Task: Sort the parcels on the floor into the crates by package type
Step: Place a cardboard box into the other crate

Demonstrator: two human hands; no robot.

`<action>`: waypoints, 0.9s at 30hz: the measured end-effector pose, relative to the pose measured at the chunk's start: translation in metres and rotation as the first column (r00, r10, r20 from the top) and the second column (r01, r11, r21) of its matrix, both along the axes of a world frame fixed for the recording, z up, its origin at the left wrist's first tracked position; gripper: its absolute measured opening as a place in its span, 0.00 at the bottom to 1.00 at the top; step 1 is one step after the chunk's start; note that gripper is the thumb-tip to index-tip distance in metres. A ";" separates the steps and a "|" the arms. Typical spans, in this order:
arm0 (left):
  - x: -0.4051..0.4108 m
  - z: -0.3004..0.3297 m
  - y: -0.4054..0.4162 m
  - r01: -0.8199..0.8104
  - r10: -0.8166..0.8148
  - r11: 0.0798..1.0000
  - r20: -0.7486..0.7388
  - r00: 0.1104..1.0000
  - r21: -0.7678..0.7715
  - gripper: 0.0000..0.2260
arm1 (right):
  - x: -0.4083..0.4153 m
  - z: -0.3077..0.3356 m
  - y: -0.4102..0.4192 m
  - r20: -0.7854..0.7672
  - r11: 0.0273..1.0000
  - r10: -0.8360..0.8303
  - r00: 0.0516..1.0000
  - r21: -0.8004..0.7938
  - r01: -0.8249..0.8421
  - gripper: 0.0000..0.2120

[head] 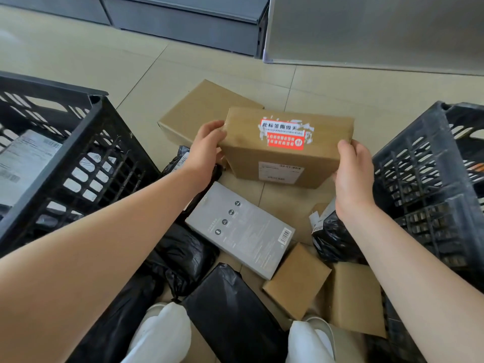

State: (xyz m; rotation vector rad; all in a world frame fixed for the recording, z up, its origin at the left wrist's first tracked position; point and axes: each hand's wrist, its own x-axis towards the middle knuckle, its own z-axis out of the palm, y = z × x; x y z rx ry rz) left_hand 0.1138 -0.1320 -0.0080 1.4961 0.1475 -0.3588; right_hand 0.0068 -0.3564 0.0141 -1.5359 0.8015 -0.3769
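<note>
While we hold the brown cardboard box (285, 145) above the floor, the fingers of our left hand (207, 150) curl around its left end and our right hand (352, 174) grips its right end. Below our fingers lie a grey box (241, 229) and black bags (180, 255), between two black crates (65, 158).

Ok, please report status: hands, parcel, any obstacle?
Left hand and right hand grip cardboard box, raised over the floor pile. Right crate close by, nothing between.
</note>
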 end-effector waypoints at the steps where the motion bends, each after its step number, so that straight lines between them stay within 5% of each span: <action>1: 0.001 0.002 0.001 -0.031 0.031 0.999 -0.005 1.000 -0.031 0.14 | 0.001 0.002 0.000 0.010 1.000 -0.007 1.000 -0.015 0.008 0.22; 7: 0.002 0.004 0.013 -0.124 0.133 0.971 0.030 0.991 -0.206 0.14 | 0.000 0.013 0.001 0.113 0.999 0.029 0.993 -0.016 -0.028 0.09; 10: -0.001 0.009 0.015 -0.108 0.126 0.959 0.053 0.991 -0.262 0.18 | -0.002 0.014 0.000 0.183 0.997 0.078 0.980 -0.039 -0.073 0.16; 18: -0.008 0.015 0.020 0.009 0.006 0.998 0.225 0.974 -0.068 0.23 | 0.005 0.013 -0.005 0.136 0.984 0.113 0.984 -0.154 -0.092 0.25; 22: -0.013 0.013 0.028 -0.011 0.014 1.000 0.200 0.980 -0.014 0.19 | 0.002 0.017 -0.003 0.124 0.977 0.131 0.984 -0.183 -0.107 0.07; 27: -0.014 0.028 0.035 -0.153 0.165 0.983 0.120 0.979 -0.104 0.10 | -0.002 0.026 0.001 0.144 0.964 0.265 0.953 -0.053 -0.260 0.11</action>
